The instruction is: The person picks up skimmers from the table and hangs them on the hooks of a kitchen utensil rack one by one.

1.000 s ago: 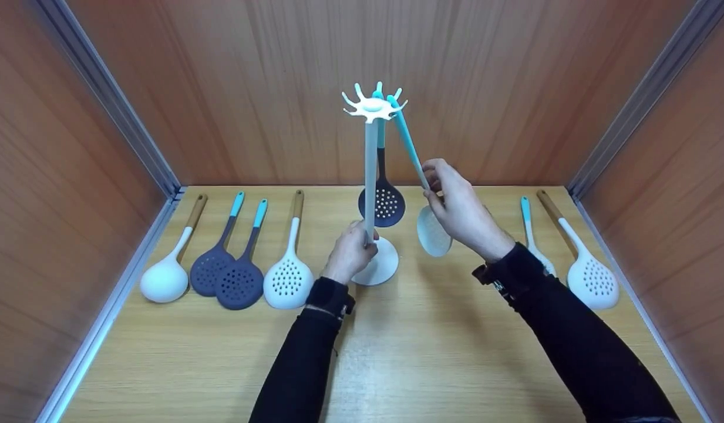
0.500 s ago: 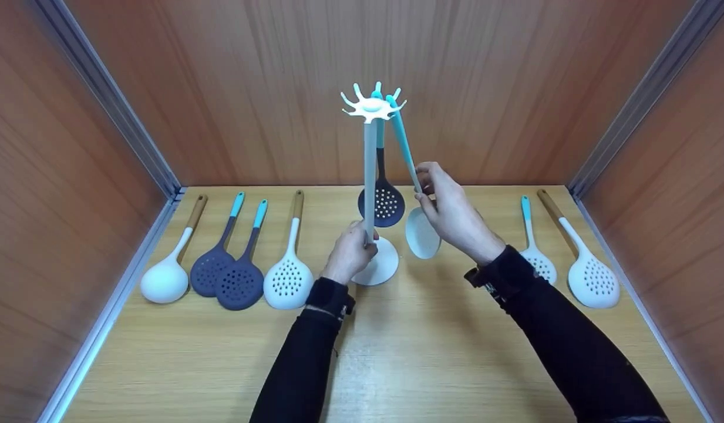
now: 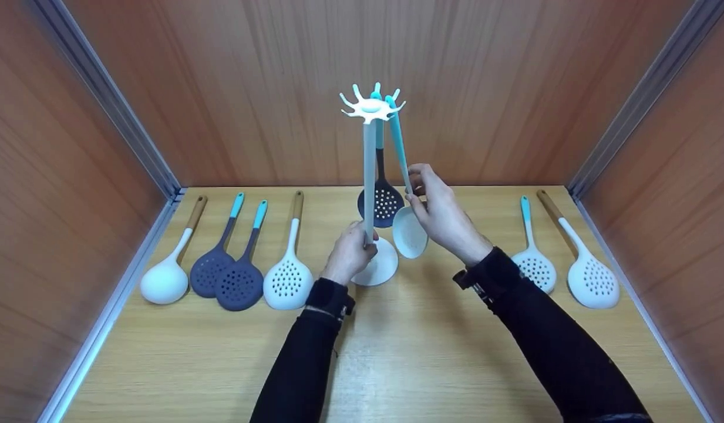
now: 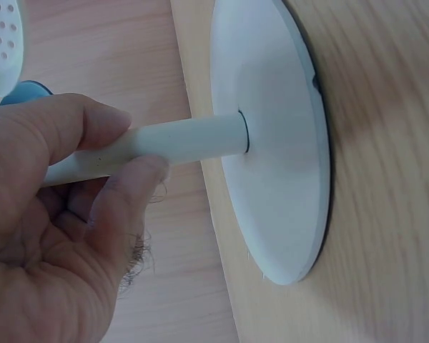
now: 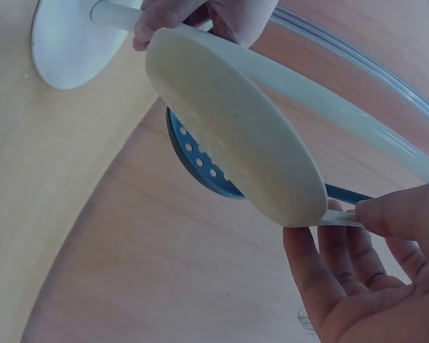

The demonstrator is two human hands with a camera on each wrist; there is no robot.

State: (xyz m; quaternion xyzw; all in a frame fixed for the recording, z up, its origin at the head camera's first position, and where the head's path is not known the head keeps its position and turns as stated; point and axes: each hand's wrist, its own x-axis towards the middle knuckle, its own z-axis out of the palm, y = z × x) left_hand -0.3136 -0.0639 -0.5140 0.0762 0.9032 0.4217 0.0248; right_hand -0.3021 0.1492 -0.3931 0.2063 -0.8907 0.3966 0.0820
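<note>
The left hand (image 3: 349, 254), fingers curled round the stand (image 3: 369, 170), should brace it while the right hand (image 3: 438, 212), pinching the white spoon (image 3: 410, 234), works gently.

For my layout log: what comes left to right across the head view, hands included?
White ladle, two dark skimmers, first wooden-handled skimmer, left hand, right hand, turquoise-handled white skimmer, last wooden-handled skimmer.

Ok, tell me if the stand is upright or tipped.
Upright: the base sits flat on the table and the pole rises from it.
</note>
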